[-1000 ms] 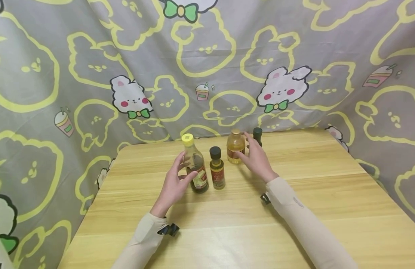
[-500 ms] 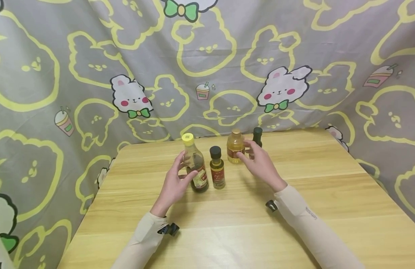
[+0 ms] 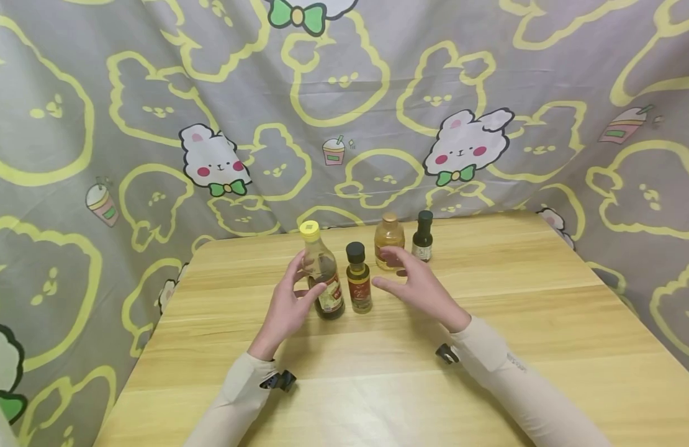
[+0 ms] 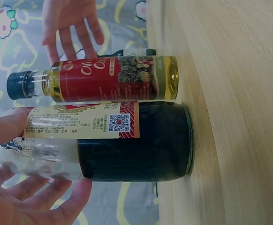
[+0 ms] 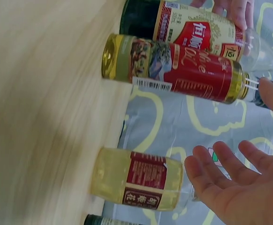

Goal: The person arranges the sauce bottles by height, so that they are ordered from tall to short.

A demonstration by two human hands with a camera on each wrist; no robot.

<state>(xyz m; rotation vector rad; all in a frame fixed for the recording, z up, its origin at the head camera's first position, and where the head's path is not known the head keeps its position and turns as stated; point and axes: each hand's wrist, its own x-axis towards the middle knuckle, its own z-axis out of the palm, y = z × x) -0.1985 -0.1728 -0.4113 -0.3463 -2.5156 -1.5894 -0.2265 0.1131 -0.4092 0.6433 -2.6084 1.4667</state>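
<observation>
Near the middle of the table stands a tall yellow-capped bottle point(image 3: 329, 292) of dark liquid. My left hand point(image 3: 285, 310) holds it from the left, thumb on one side and fingers on the other; its lower half shows dark in the left wrist view. Just right of it is an olive oil bottle point(image 3: 359, 287) with a black cap and red label. My right hand point(image 3: 423, 288) hovers right of that bottle, fingers spread and holding nothing. In the right wrist view its thumb appears close to the oil bottle's neck point(image 5: 250, 86); contact is unclear.
Behind the right hand stand a squat bottle of yellow oil point(image 3: 389, 236), partly covered, and a small dark bottle point(image 3: 423, 239) with a dark green cap. The wooden table point(image 3: 344, 385) ends at a patterned grey curtain point(image 3: 322, 93).
My right hand has left the yellow oil bottle and moved left and nearer, beside the olive oil bottle, uncovering the small dark bottle. The left hand has stayed on the yellow-capped bottle.
</observation>
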